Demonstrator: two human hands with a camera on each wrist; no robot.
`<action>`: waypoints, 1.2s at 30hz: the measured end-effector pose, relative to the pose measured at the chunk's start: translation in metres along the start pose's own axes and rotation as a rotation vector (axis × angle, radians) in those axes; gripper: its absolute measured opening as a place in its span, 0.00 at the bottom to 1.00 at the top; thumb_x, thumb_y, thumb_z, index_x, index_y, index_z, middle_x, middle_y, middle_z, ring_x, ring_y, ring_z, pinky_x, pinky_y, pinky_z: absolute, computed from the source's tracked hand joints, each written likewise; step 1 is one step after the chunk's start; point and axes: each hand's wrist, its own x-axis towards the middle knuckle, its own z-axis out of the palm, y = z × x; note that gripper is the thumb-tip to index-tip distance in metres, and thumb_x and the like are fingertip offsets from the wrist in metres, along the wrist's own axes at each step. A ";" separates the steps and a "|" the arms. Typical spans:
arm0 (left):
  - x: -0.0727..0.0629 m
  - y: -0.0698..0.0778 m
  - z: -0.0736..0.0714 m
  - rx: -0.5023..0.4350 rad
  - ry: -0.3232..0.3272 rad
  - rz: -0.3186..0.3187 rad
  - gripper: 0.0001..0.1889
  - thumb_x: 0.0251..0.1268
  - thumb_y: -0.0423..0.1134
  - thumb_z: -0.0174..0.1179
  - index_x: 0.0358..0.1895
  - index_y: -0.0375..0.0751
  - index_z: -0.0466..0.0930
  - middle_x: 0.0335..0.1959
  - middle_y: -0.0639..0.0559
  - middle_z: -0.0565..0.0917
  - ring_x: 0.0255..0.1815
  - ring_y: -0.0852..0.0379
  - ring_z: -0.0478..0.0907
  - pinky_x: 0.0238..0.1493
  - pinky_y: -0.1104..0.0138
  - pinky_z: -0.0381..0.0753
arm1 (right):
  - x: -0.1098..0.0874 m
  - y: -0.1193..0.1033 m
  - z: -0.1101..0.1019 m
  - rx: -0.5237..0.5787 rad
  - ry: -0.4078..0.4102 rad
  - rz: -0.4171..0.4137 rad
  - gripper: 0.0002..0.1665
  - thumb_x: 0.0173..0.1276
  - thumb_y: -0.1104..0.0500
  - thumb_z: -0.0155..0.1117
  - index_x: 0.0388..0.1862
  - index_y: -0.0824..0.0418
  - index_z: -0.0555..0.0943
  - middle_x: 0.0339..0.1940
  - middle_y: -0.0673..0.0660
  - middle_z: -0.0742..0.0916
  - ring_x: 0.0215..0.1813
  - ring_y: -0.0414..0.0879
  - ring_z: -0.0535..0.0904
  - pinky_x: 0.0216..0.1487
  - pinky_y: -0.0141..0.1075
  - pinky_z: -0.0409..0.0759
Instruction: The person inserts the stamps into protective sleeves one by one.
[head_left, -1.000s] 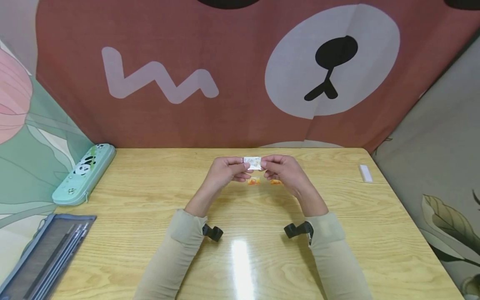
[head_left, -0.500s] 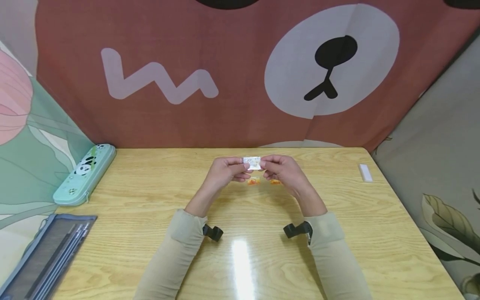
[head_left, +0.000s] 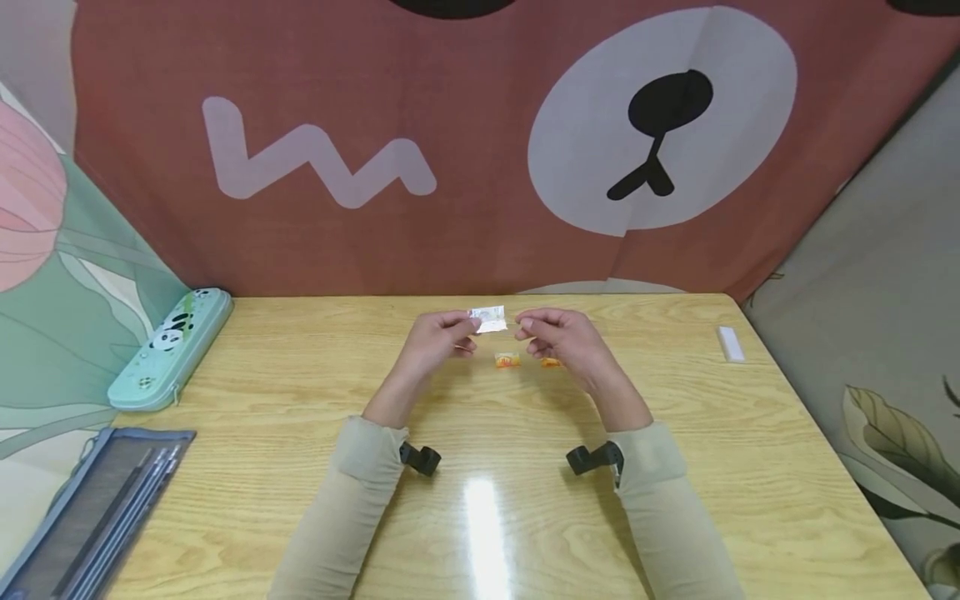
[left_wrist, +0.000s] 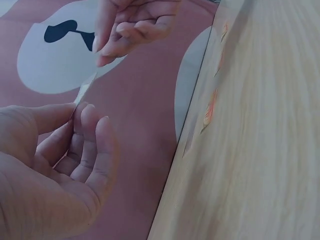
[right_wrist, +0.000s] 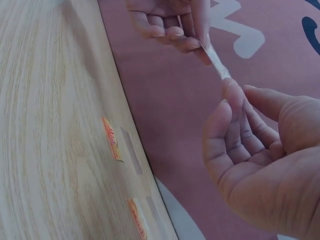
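A small white printed packet is pinched at its left end by my left hand, above the far part of the table. Edge-on, the packet looks thin and flat in the right wrist view. My right hand is just to the right, its thumb and forefinger near each other and apart from the packet in the head view. I cannot tell whether a small scrap is between those fingertips. Two orange-yellow packets with red print, a left one and a right one, lie on the table below the hands.
A mint pencil case with pandas lies at the table's left edge. Nearer, a mesh pouch holds several pencils. A white eraser-like block lies far right. A printed reddish-brown cloth hangs behind the table.
My left hand has moved slightly left and the white packet with it, slightly up too. A gap has opened between the packet and my right fingertips, which held its right end before.
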 end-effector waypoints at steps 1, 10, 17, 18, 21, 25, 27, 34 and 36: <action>0.001 0.000 -0.001 -0.002 -0.004 0.005 0.15 0.71 0.39 0.64 0.55 0.36 0.85 0.42 0.47 0.86 0.32 0.59 0.84 0.46 0.61 0.90 | 0.000 -0.001 -0.001 0.001 0.003 -0.001 0.22 0.79 0.54 0.59 0.61 0.69 0.79 0.39 0.50 0.88 0.35 0.44 0.83 0.43 0.35 0.87; 0.001 -0.010 -0.010 -0.023 0.021 0.009 0.16 0.67 0.33 0.66 0.56 0.38 0.84 0.38 0.44 0.90 0.37 0.48 0.88 0.49 0.54 0.90 | 0.001 0.006 0.007 -0.072 0.039 0.004 0.22 0.76 0.50 0.63 0.58 0.64 0.82 0.41 0.55 0.89 0.38 0.51 0.85 0.50 0.44 0.89; 0.000 -0.006 0.002 0.053 -0.014 0.063 0.16 0.66 0.34 0.67 0.55 0.34 0.83 0.38 0.42 0.90 0.39 0.44 0.88 0.48 0.53 0.90 | 0.007 0.011 0.020 -0.185 0.047 -0.001 0.19 0.73 0.50 0.66 0.50 0.64 0.85 0.41 0.58 0.90 0.36 0.49 0.86 0.51 0.51 0.88; 0.000 -0.006 0.003 0.061 -0.015 0.066 0.15 0.66 0.34 0.67 0.54 0.34 0.83 0.38 0.42 0.90 0.37 0.45 0.88 0.48 0.53 0.90 | 0.007 0.011 0.020 -0.189 0.045 0.002 0.18 0.73 0.51 0.65 0.49 0.65 0.84 0.41 0.58 0.91 0.35 0.48 0.85 0.51 0.51 0.89; 0.001 -0.007 0.006 0.066 -0.011 0.068 0.13 0.65 0.33 0.67 0.51 0.34 0.84 0.37 0.43 0.90 0.34 0.50 0.87 0.47 0.54 0.91 | 0.006 0.011 0.020 -0.186 0.039 0.006 0.17 0.74 0.54 0.64 0.50 0.67 0.83 0.40 0.59 0.91 0.33 0.44 0.85 0.51 0.50 0.89; 0.000 -0.006 0.004 0.044 0.003 0.066 0.13 0.65 0.33 0.67 0.50 0.33 0.85 0.36 0.42 0.90 0.30 0.56 0.86 0.44 0.57 0.91 | 0.004 0.008 0.021 -0.154 0.029 0.004 0.18 0.76 0.57 0.62 0.55 0.70 0.82 0.40 0.60 0.91 0.32 0.42 0.85 0.49 0.48 0.89; 0.000 -0.007 0.001 0.018 0.013 0.044 0.13 0.65 0.34 0.67 0.50 0.33 0.85 0.36 0.42 0.90 0.29 0.57 0.86 0.44 0.57 0.91 | 0.004 0.007 0.021 -0.145 0.029 0.003 0.18 0.76 0.56 0.62 0.55 0.69 0.83 0.39 0.59 0.91 0.32 0.42 0.85 0.49 0.47 0.90; 0.011 -0.013 -0.015 -0.020 0.073 -0.057 0.15 0.68 0.33 0.65 0.55 0.33 0.83 0.44 0.37 0.89 0.33 0.51 0.90 0.42 0.61 0.92 | 0.005 0.007 0.010 -0.121 0.058 0.001 0.21 0.77 0.53 0.62 0.59 0.65 0.83 0.38 0.54 0.90 0.38 0.51 0.87 0.53 0.49 0.88; 0.017 -0.015 -0.018 0.009 0.108 -0.077 0.15 0.69 0.33 0.64 0.56 0.33 0.83 0.46 0.34 0.88 0.34 0.50 0.90 0.41 0.61 0.92 | 0.004 0.008 0.005 -0.120 0.071 0.002 0.20 0.78 0.53 0.60 0.59 0.65 0.83 0.38 0.54 0.89 0.40 0.54 0.87 0.53 0.49 0.88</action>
